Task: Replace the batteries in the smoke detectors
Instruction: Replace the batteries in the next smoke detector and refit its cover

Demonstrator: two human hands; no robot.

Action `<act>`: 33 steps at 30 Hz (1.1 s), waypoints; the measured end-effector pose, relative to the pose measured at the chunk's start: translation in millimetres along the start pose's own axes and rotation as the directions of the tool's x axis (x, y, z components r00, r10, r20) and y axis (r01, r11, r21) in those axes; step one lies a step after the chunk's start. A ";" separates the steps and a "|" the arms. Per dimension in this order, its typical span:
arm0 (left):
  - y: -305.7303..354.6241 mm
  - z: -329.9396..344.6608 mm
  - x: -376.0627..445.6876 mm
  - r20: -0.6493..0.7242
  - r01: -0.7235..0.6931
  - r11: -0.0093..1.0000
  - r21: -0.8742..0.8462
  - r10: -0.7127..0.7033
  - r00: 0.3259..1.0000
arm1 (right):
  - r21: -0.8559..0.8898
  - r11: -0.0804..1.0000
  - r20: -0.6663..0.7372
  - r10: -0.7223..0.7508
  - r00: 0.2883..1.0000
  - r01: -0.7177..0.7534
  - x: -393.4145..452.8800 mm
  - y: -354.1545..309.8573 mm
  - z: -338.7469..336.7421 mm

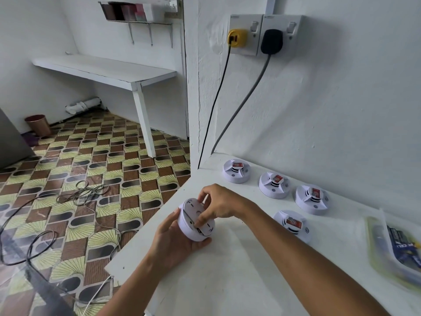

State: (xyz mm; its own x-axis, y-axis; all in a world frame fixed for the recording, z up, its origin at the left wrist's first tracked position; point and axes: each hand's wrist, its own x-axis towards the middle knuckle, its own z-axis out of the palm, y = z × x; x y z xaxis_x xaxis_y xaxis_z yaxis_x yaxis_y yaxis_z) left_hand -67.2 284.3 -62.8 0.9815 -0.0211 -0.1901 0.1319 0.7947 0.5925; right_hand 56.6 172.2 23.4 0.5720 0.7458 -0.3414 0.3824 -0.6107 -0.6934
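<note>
Left hand (175, 238) cups the smoke detector (196, 221) from below, fingers curled round its rim, above the white counter (227, 270). Right hand (222, 205) pinches its back plate, fingertips on top. Four further detectors (274, 184) sit beyond.

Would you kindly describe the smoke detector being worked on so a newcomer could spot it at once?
Start at the white counter below the wall sockets. Near its left corner, the left hand cradles a white smoke detector while the right hand pinches its top. Unlike the four lying on the counter, it is lifted and tilted.
</note>
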 end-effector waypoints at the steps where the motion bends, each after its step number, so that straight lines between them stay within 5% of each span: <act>1: 0.2 0.1 -0.1 -0.003 0.000 1.000 0.002 0.000 1.000 | -0.010 1.000 0.009 0.003 1.000 -0.003 0.1 -1.9 -0.5; 28: 6.9 -2.9 -2.3 0.014 -0.022 1.000 -0.017 0.022 1.000 | 0.238 0.967 -0.063 0.106 0.992 -0.088 4.8 -5.2 10.9; 30: 12.6 -0.9 -0.6 -0.005 -0.005 0.999 0.035 0.005 1.000 | 0.292 0.954 -0.083 0.102 0.991 -0.074 -3.2 -1.4 11.5; 33: 23.6 13.9 1.3 -0.072 0.035 0.943 0.331 -0.012 0.997 | 0.570 0.820 -0.046 0.092 0.995 -0.050 -27.8 21.5 16.0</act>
State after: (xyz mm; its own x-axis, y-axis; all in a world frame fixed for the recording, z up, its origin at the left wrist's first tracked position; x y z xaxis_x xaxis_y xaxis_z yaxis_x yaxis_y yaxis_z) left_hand -60.9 294.6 -38.3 0.9673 0.0131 -0.2532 0.2049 0.5477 0.8112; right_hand 37.3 142.5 7.7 0.6376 0.6734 -0.3742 -0.1279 -0.3865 -0.9134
